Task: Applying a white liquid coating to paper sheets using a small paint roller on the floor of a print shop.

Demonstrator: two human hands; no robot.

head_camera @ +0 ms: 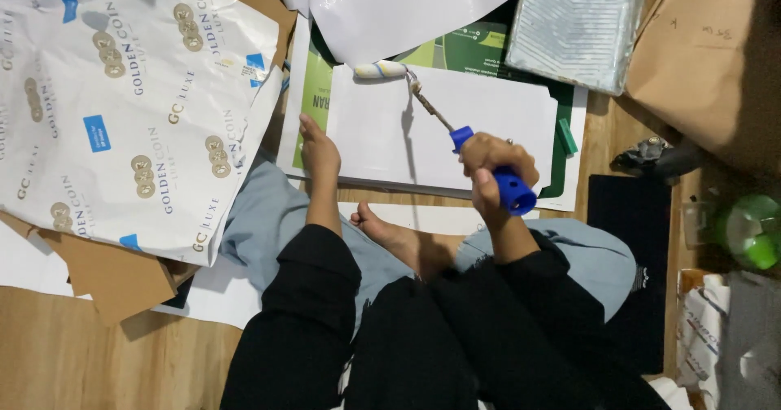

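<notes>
My right hand (492, 170) grips the blue handle of a small paint roller (423, 101). Its thin metal arm runs up and left to a white roller head with faint blue and yellow stripes, resting at the top left corner of a white sheet (480, 125). My left hand (320, 151) presses flat on the left edge of that sheet, fingers together. The sheet lies on a green printed board (313, 93). My bare foot (399, 235) rests just below the sheet, between my arms in black sleeves.
A grey paint tray (578, 23) lies at the top right. Printed white wrapping paper (122, 109) covers the left. Brown cardboard (700, 60) sits at the far right, with a green-lidded container (752, 231) and a black mat (630, 239) below it. More white sheets (390, 3) overlap at the top.
</notes>
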